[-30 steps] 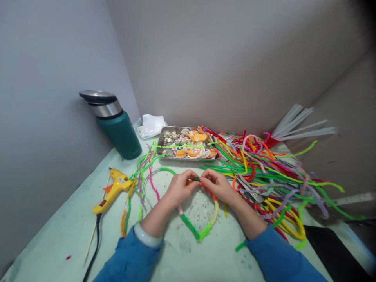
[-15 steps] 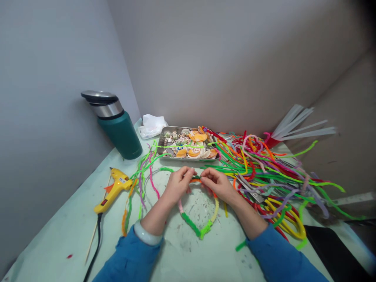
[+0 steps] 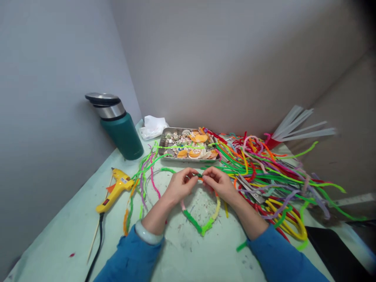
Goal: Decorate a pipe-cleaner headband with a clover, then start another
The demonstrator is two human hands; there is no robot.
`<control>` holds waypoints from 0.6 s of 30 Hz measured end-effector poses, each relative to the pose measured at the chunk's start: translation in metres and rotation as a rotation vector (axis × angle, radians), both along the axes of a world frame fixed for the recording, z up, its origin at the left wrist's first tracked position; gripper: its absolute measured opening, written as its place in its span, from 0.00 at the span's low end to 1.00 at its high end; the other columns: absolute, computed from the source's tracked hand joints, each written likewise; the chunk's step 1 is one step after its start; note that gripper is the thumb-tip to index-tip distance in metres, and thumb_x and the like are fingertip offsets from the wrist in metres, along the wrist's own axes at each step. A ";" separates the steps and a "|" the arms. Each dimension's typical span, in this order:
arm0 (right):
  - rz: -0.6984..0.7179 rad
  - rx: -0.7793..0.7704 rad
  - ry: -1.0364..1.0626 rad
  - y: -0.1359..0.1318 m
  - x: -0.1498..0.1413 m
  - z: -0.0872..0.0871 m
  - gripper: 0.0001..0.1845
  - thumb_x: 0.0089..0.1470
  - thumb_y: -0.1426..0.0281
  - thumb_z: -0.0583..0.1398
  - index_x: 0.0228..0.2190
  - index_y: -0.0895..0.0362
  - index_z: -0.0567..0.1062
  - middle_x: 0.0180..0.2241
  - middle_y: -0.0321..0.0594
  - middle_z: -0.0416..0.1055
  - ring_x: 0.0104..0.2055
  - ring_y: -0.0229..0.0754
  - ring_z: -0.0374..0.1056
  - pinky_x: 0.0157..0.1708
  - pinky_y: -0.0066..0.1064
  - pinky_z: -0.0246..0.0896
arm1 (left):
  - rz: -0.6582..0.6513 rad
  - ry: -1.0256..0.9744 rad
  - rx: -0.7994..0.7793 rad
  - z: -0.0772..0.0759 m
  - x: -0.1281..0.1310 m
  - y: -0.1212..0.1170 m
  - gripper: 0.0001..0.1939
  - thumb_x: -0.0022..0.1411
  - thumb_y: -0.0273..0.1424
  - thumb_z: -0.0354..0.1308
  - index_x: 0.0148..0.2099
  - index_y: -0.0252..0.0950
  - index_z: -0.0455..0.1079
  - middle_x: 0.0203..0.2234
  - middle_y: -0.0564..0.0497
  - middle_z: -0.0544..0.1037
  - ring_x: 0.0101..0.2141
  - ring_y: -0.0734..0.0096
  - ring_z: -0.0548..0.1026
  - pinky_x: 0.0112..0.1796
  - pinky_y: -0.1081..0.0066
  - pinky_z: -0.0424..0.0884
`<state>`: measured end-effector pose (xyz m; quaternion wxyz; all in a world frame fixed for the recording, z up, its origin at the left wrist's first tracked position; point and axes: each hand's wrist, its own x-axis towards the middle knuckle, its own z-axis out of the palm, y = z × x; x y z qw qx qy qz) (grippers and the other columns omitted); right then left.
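Both hands meet over the table at the top of a loop of coloured pipe cleaners (image 3: 192, 220). Its lower part, green, lime and pale yellow, comes to a point towards me. My left hand (image 3: 182, 183) pinches the loop's dark green and orange top section between thumb and fingers. From the other side my right hand (image 3: 219, 183) pinches the same section, its fingertips close to the left ones. The fingers hide part of the loop. Just beyond them lies a metal tray (image 3: 190, 159) of shells (image 3: 199, 138).
A yellow glue gun (image 3: 116, 190) with a black cord and a teal bottle (image 3: 125, 137) stand left. Loose pipe cleaners (image 3: 143, 168) lie nearby. At right are a large heap of pipe cleaners (image 3: 282, 172), scissors (image 3: 252, 190), glue sticks (image 3: 296, 123) and a black flat object (image 3: 337, 250).
My left fingers have shifted slightly right and bent more, closing in on the right fingertips. The loop's point sits a little higher in the view. Both hands keep their pinch.
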<state>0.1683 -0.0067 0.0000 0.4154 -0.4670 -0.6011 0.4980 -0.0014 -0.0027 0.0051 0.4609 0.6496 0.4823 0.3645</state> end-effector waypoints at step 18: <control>-0.192 0.500 -0.423 -0.008 -0.007 0.042 0.08 0.51 0.63 0.58 0.28 0.55 0.71 0.30 0.40 0.68 0.33 0.43 0.64 0.31 0.31 0.59 | -0.015 0.188 0.272 -0.007 0.003 -0.002 0.10 0.54 0.28 0.53 0.36 0.37 0.74 0.25 0.52 0.77 0.26 0.71 0.71 0.30 0.72 0.65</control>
